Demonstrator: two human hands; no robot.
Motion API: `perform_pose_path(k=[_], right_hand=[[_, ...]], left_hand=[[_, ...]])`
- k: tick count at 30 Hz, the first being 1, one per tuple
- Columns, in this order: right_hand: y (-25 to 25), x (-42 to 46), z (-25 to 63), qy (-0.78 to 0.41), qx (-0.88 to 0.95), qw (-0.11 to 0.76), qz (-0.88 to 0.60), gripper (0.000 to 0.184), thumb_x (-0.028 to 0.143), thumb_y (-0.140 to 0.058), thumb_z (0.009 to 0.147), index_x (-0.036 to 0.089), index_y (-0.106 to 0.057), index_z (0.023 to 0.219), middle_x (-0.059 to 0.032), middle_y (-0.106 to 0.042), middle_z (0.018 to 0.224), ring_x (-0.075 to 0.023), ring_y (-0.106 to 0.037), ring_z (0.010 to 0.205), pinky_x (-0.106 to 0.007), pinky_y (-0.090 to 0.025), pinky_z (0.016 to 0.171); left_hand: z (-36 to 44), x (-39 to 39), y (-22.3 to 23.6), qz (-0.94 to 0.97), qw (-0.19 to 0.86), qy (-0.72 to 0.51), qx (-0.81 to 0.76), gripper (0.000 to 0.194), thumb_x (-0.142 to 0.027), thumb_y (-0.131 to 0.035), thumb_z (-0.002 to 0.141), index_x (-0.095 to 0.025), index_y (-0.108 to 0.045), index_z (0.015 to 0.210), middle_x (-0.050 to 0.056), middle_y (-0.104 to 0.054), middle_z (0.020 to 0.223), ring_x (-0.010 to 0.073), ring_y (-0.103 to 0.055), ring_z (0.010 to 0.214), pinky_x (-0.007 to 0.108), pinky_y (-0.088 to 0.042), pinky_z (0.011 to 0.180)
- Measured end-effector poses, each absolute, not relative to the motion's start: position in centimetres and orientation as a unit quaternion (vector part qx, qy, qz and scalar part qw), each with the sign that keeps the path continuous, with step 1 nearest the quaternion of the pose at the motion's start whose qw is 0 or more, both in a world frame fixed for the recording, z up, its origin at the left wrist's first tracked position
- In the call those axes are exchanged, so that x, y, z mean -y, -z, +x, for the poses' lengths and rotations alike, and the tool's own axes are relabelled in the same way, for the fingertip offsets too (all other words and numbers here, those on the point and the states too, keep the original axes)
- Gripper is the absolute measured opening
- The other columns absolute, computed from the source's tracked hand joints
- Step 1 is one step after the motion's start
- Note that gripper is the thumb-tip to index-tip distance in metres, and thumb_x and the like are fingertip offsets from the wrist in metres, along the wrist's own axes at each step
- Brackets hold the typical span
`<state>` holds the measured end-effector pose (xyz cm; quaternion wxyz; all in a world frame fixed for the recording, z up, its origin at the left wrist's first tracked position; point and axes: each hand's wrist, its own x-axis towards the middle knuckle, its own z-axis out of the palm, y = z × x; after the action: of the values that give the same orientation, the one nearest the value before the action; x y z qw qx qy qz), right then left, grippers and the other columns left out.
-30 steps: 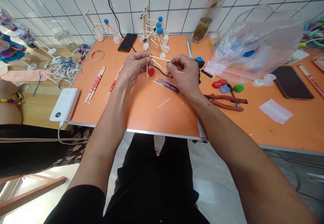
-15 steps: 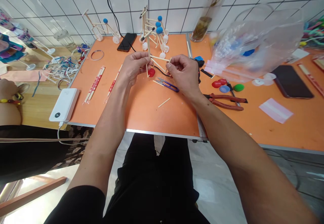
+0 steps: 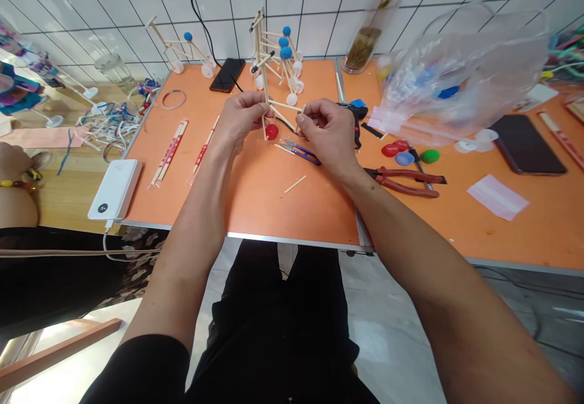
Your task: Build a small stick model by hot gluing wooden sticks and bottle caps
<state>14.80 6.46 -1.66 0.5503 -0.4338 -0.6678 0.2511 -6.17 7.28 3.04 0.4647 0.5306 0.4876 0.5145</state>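
Note:
Between my two hands is a frame of thin wooden sticks (image 3: 285, 105), held above the orange table. The fingers of my left hand (image 3: 244, 118) pinch its left end, by the upright stick with a dark tip. At the other end, my right hand (image 3: 329, 127) pinches the frame where the sticks come together; its fingertips partly hide that corner. Below the frame lie a red bottle cap (image 3: 272, 131) and small thread snips (image 3: 300, 151) with purple handles. A short cut stick (image 3: 295, 184) rests nearer the table's front edge.
Finished-looking stick models with blue balls and white wheels (image 3: 285, 52) stand at the back beside a phone (image 3: 227, 75). Red-handled pliers (image 3: 406, 182), coloured caps (image 3: 404, 159) and a clear plastic bag (image 3: 460, 81) lie right. Wrapped chopsticks (image 3: 168, 153) and a white power bank (image 3: 115, 189) lie left.
Both hands keep their pinch on the stick frame. The right fingertips have shifted very slightly at its right corner; the view has moved a little.

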Motion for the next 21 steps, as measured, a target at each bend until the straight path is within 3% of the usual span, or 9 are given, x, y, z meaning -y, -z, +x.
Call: perform_pose_path(k=[14,21], right_hand=[[2.02,-6.68,14.95,-0.252,0.669,0.548,-0.434,0.032,0.057,-0.081,0.102,0.029,-0.070,0.090,-0.0033,-0.073,0.078,-0.0235,-0.075,0.075,-0.044,-0.065,0.072],[1.87,-6.52,14.90,-0.241,0.665,0.557,-0.435,0.039,0.062,-0.082,0.099,0.028,-0.070,0.086,-0.0021,-0.073,0.076,-0.0217,-0.072,0.067,-0.044,-0.064,0.070]], left_hand=[[-5.90,-7.29,-3.20,0.547,0.426,-0.507,-0.512,0.007,-0.017,-0.077,0.085,-0.021,-0.073,0.081,0.004,-0.079,0.080,0.0159,-0.073,0.074,0.028,-0.062,0.074],[-5.81,-7.09,-3.35,0.548,0.424,-0.501,-0.519,0.011,-0.018,-0.078,0.086,-0.021,-0.070,0.079,0.004,-0.078,0.080,0.0153,-0.073,0.073,0.027,-0.062,0.074]])
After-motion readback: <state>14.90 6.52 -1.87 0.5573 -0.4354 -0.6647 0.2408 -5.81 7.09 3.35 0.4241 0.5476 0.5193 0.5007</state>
